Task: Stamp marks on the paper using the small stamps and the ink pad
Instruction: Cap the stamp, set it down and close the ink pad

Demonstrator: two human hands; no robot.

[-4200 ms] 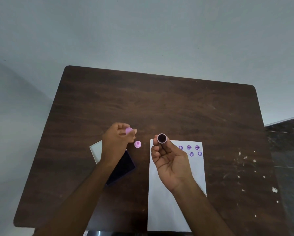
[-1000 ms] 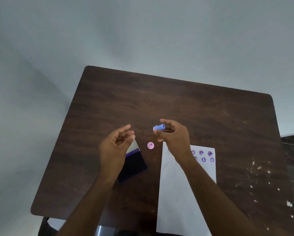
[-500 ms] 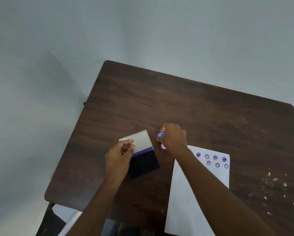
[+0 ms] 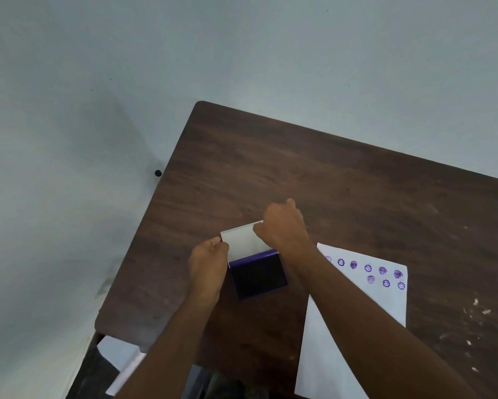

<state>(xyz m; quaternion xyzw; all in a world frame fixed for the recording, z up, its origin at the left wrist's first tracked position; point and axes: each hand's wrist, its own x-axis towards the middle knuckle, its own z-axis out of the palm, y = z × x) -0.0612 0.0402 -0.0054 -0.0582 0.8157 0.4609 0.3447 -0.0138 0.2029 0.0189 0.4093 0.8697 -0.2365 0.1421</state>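
Note:
The ink pad lies open on the dark wooden table, its dark purple pad facing up and its white lid raised at the far side. My left hand pinches the lid's left edge. My right hand reaches in from the right with its curled fingers on the lid's right edge. To the right lies the white paper, which bears several purple stamp marks near its far edge. No small stamp shows; my right hand hides the spot where they were.
White specks dot the table's right side. The table's left edge and near left corner are close to the ink pad. White sheets lie below that corner. A pale wall stands beyond the table.
My right hand moved left from the stamps to the lid's right edge; the blue and pink stamps no longer show. My left hand closed on the lid's left edge. The view shifted left.

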